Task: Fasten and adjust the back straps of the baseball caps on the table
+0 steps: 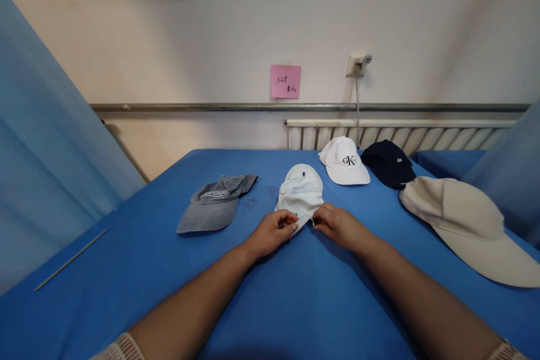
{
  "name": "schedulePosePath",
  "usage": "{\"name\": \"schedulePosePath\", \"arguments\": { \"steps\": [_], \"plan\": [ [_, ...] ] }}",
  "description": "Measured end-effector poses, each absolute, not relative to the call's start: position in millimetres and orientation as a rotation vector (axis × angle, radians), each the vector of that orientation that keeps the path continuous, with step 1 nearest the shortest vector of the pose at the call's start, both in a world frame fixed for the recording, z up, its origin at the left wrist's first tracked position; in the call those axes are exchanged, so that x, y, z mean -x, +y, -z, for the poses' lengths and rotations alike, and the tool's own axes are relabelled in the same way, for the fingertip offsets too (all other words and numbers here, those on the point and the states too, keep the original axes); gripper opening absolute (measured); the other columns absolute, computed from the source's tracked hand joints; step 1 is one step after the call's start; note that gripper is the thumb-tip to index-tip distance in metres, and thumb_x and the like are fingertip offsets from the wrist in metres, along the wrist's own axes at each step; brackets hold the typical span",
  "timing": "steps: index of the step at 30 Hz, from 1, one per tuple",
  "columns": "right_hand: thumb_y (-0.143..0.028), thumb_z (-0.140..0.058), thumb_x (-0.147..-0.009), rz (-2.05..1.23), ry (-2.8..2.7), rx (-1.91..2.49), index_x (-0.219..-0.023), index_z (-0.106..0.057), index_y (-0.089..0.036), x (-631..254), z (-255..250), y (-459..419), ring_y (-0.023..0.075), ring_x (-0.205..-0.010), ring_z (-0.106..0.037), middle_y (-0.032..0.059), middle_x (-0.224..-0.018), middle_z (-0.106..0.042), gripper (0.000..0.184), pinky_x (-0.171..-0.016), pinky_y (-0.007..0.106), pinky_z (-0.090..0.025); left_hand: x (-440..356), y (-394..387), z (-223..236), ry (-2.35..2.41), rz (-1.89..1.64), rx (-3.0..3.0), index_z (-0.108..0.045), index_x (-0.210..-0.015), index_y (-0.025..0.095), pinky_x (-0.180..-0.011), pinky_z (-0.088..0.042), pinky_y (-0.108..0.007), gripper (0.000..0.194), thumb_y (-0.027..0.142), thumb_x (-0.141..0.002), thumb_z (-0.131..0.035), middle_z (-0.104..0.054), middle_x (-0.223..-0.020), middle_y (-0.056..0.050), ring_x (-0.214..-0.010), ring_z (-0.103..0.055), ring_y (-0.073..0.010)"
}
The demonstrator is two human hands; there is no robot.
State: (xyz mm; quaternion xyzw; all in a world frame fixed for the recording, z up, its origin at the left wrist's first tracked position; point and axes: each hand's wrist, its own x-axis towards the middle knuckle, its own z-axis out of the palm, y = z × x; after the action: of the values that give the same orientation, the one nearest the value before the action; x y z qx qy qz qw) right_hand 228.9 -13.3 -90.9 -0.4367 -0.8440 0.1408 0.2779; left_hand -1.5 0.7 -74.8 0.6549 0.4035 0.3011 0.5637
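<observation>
A white baseball cap (300, 188) lies on the blue-covered table in front of me, its brim pointing away and its back strap toward me. My left hand (275, 230) pinches one end of the strap between thumb and fingers. My right hand (335, 225) is closed on the other side of the cap's back edge. A small gap shows between the two strap ends. To the left of the white cap rests a grey baseball cap (217, 202) with pale lettering, its crown partly collapsed.
At the back right sit a white cap with black letters (343, 162) and a dark navy cap (388, 162). A large beige cap (459, 211) lies at the right edge. A thin stick (71, 260) lies at left on the blue cover (143, 270). Blue curtains hang on both sides.
</observation>
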Motion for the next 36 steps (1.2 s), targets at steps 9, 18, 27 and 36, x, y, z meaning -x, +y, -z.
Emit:
{"name": "schedulePosePath", "arguments": {
  "steps": [9,18,27,36],
  "plan": [
    [-0.028,-0.065,-0.085,-0.740,-1.670,0.905,-0.099,-0.064,-0.021,-206.1,84.9,-28.0,0.0144,-0.070,-0.058,0.0014,-0.082,-0.062,0.016,-0.065,0.027,-0.049,6.1,-12.2,38.0,0.949,-0.971,-1.488,-0.067,-0.089,0.013,-0.058,-0.042,-0.023,0.031,0.038,-0.072,-0.074,-0.062,-0.076,-0.002,-0.061,-0.050,-0.0094],
    [-0.024,-0.067,-0.082,-0.651,-1.736,0.920,-0.092,-0.064,-0.020,-200.1,91.3,-29.5,0.0130,-0.066,-0.056,-0.0001,-0.077,-0.061,0.011,-0.062,0.026,-0.047,2.8,-13.1,50.9,0.889,-0.890,-1.509,-0.067,-0.083,0.013,-0.063,-0.041,-0.025,0.031,0.040,-0.072,-0.076,-0.063,-0.075,-0.003,-0.066,-0.053,-0.0107],
    [-0.022,-0.067,-0.083,-0.480,-1.804,0.918,-0.093,-0.061,-0.022,-200.8,89.5,-32.5,0.0141,-0.069,-0.058,0.0006,-0.079,-0.062,0.012,-0.064,0.027,-0.048,2.9,-11.8,47.7,0.996,-0.900,-1.527,-0.063,-0.074,0.012,-0.058,-0.038,-0.024,0.029,0.038,-0.070,-0.075,-0.058,-0.067,0.000,-0.059,-0.048,-0.0095],
    [-0.021,-0.066,-0.083,-0.441,-1.855,0.909,-0.095,-0.061,-0.022,-202.1,90.4,-31.9,0.0148,-0.070,-0.059,0.0015,-0.082,-0.062,0.013,-0.064,0.027,-0.049,4.4,-12.9,47.0,0.964,-0.841,-1.523,-0.062,-0.072,0.013,-0.057,-0.036,-0.024,0.028,0.038,-0.071,-0.074,-0.056,-0.064,0.000,-0.060,-0.047,-0.0097]
  ]
}}
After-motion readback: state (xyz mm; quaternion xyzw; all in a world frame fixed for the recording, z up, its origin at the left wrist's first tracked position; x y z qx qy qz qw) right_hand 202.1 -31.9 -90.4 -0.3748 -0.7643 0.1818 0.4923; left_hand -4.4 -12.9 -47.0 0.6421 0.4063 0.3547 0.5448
